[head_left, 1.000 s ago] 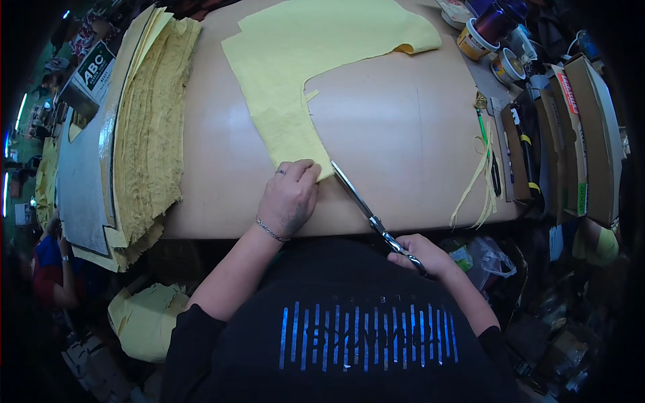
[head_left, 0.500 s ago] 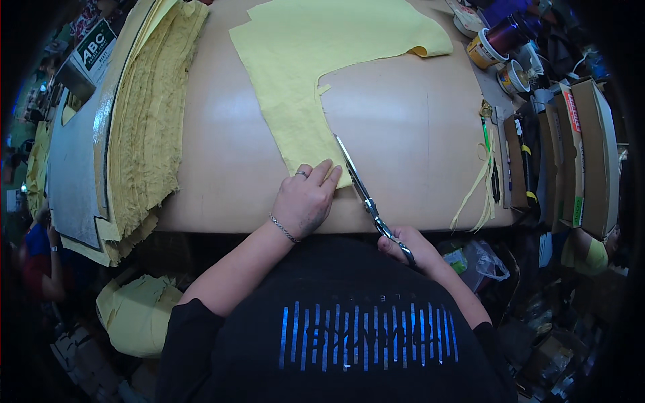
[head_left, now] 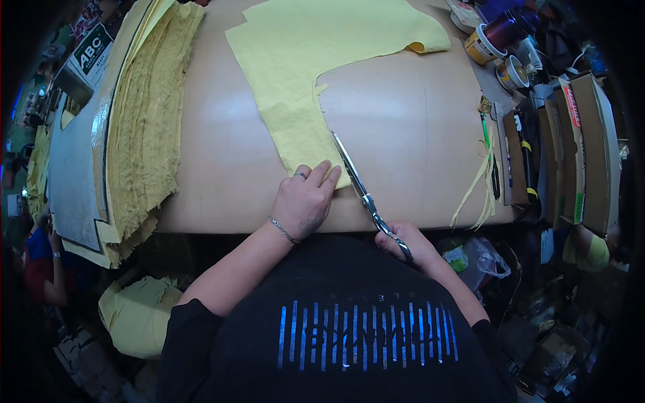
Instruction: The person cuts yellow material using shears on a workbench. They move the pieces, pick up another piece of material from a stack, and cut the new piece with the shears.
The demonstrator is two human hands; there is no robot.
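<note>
A yellow cloth piece [head_left: 316,60] lies spread on the tan worktable [head_left: 410,134], with a narrow strip running down toward me. My left hand [head_left: 304,200] lies flat on the lower end of that strip, fingers together, pinning it to the table. My right hand [head_left: 403,243] grips the handles of long steel scissors [head_left: 359,188] at the table's front edge. The blades lie along the strip's right edge, tips pointing away from me.
A tall stack of yellow cloth pieces [head_left: 144,127] fills the table's left side. Thin yellow offcut strips [head_left: 478,181] hang over the right edge. Cups and tins [head_left: 494,37] stand at the back right, cardboard boxes [head_left: 584,154] at the right. More yellow cloth [head_left: 138,316] lies below.
The scissors have advanced farther up along the cloth's right edge. My left hand has stayed pressed on the strip's lower end, shifting slightly with it.
</note>
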